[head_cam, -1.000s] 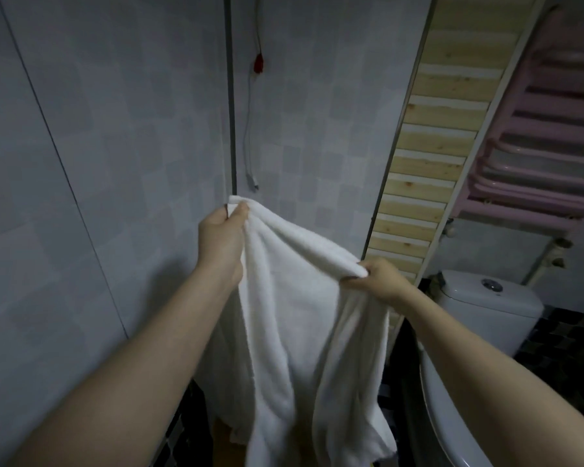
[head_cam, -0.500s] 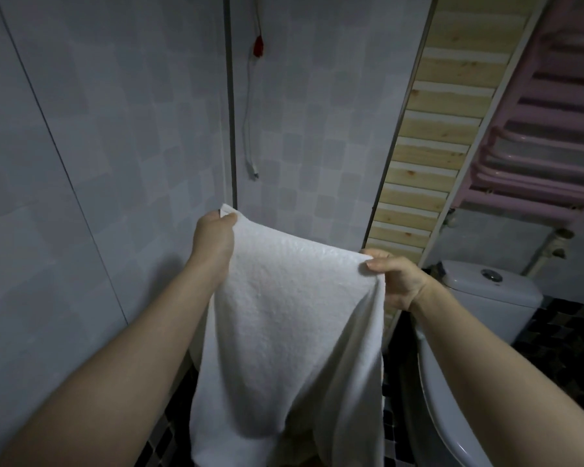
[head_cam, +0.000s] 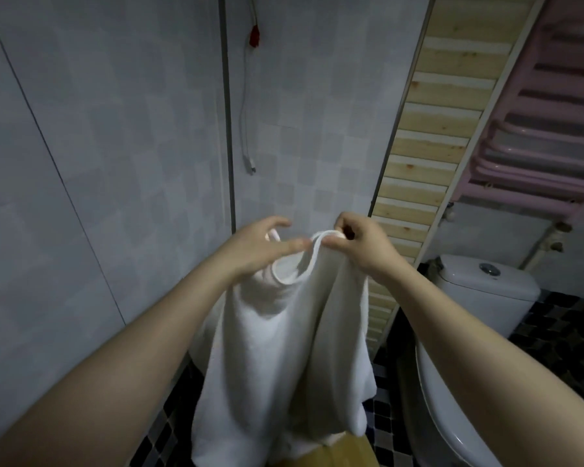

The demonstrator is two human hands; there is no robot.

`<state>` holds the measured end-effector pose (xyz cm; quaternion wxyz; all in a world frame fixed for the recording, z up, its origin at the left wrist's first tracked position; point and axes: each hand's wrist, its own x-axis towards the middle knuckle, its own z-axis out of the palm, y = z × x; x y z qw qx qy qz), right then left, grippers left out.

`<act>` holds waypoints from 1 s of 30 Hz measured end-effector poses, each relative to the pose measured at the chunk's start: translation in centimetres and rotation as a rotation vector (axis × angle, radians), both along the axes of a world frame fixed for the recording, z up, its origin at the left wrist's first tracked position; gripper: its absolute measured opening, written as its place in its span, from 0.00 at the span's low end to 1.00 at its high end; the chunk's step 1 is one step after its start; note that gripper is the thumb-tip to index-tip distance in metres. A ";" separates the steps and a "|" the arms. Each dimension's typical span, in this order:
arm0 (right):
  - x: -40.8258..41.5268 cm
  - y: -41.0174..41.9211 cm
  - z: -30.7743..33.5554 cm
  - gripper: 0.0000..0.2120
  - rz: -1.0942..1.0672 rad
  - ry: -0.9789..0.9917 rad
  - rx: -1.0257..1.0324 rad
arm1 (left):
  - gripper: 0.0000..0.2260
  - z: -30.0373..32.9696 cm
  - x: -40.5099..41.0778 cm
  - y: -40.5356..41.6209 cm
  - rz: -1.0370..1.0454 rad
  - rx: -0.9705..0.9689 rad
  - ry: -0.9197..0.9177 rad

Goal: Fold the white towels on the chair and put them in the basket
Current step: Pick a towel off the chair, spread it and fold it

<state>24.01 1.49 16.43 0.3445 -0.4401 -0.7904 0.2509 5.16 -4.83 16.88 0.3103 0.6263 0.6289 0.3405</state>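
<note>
A white towel (head_cam: 284, 348) hangs in front of me, held up in the air by its top edge. My left hand (head_cam: 257, 247) pinches one top corner. My right hand (head_cam: 361, 244) pinches the other, and the two hands sit close together so the top edge sags in a loop between them. The towel's lower part drapes down over a wooden chair seat (head_cam: 338, 453), of which only a small tan patch shows at the bottom. No basket is in view.
Grey tiled walls stand straight ahead and to the left. A slatted wooden panel (head_cam: 429, 136) leans at the right, with a pink rack (head_cam: 547, 136) beyond it. A white toilet (head_cam: 479, 298) stands at the right on a black mosaic floor (head_cam: 560, 332).
My hands have come together from about a towel's width apart, bringing the two top corners close. The stretched top edge now sags in a loop.
</note>
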 end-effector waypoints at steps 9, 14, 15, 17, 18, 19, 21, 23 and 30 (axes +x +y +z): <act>-1.9 -1.3 -0.3 0.01 0.217 0.046 -0.078 | 0.08 -0.7 2.5 0.5 0.005 0.141 0.405; -1.9 -1.2 -2.6 0.07 0.216 0.187 -0.179 | 0.07 -1.1 1.3 0.8 0.035 0.192 0.357; -1.9 -1.3 -3.1 0.06 0.223 0.202 -0.200 | 0.06 -1.2 1.3 0.9 0.042 0.210 0.344; -1.9 -1.3 -4.5 0.07 0.273 0.175 -0.257 | 0.04 -1.2 1.3 0.8 0.069 0.246 0.291; -1.8 -1.4 -5.3 0.09 0.311 0.136 -0.302 | 0.04 -1.2 1.2 0.7 0.089 0.264 0.257; -1.7 -1.5 -5.9 0.11 0.349 0.087 -0.361 | 0.04 -1.2 1.0 0.8 0.116 0.280 0.230; -1.4 -1.7 -6.8 0.09 0.404 0.013 -0.509 | 0.04 -1.0 0.6 0.8 0.178 0.304 0.198; -0.7 -1.6 -7.1 0.05 0.437 0.042 -0.636 | 0.04 -1.2 0.1 0.9 0.249 0.313 0.180; 1.0 -1.1 -6.4 0.06 0.278 0.414 -0.718 | 0.06 -3.6 -1.6 1.2 0.348 0.243 0.121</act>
